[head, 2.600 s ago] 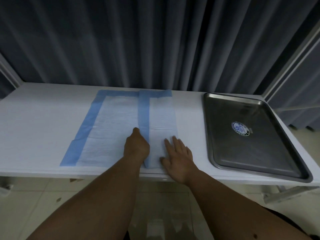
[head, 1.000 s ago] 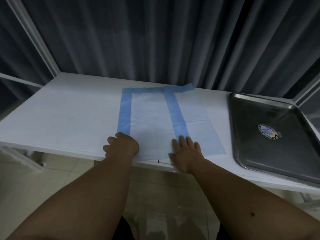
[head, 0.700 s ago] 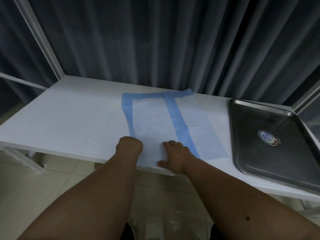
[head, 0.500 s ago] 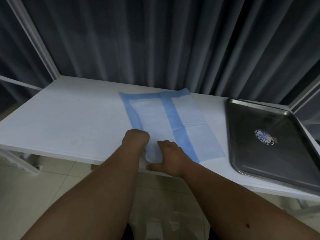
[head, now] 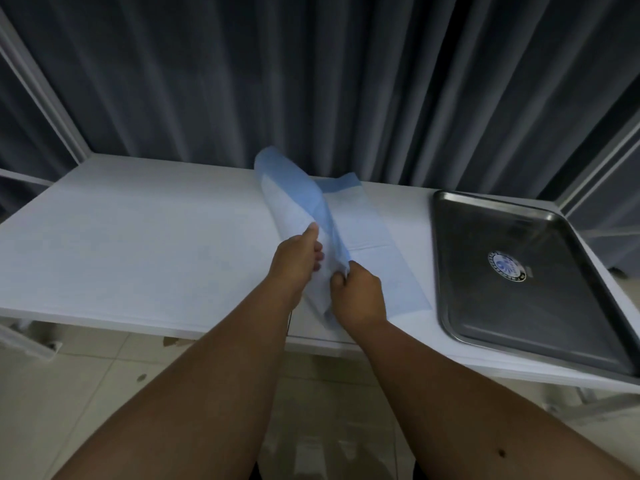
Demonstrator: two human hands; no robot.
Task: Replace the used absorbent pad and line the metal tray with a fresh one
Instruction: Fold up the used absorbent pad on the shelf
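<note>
Since the earlier frames the pad (head: 363, 237) has gone from lying flat to having its left panel lifted off the surface (head: 138, 244) and swung up; both hands have moved from pressing flat to pinching.

Pad now: right panel lies flat on the surface, left panel stands up as a curved blue-backed flap peaking toward 12 o'clock. Long axis runs from the near edge at 6 o'clock to the far edge at 12, tilted slightly toward 11. Blue backing faces right on the raised flap, white absorbent side faces left.

Left hand (head: 298, 258) is clamped on the raised flap, thumb on the white face. Right hand (head: 356, 289) is closed on the pad's near edge, just beside the left hand; the fingertips are hidden, so exact grip is unclear.

Metal tray (head: 450, 271) sits at 3 o'clock of the pad, apart from it, bare inside except a round sticker (head: 506, 266). Dark curtain (head: 311, 81) hangs behind at 12 o'clock.

Risks, judged: thin pad could tear at the pinch if the hands pull apart hard. The flap could flop over and crease or stick to itself. Near edge overhangs the surface lip, so a loose grip could let the pad slide to the floor. If carried to the tray off-axis it would land skewed, leaving bare metal.
</note>
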